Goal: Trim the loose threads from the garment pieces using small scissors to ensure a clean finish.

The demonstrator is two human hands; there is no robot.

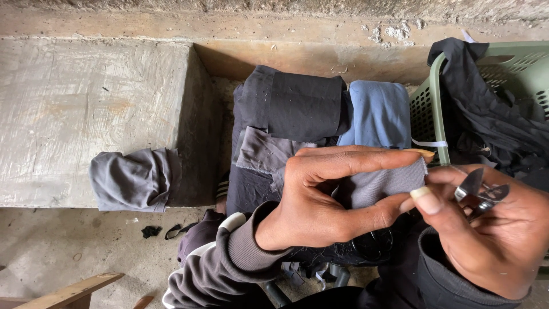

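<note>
My left hand (326,197) pinches a small grey piece of fabric (383,184) between thumb and fingers, holding it up in front of me. My right hand (486,229) is at the fabric's right edge, thumb touching it, and holds a small metal thread clipper (479,193) in its fingers. Both wrists wear grey knit sleeves. Dark cloth lies in my lap below the hands.
Folded dark grey pieces (291,109) and a blue piece (380,114) are stacked ahead. A green plastic basket (426,103) with black garments (492,120) stands at right. A grey bundle (134,178) lies on a concrete ledge (86,103). Wooden piece (74,292) at bottom left.
</note>
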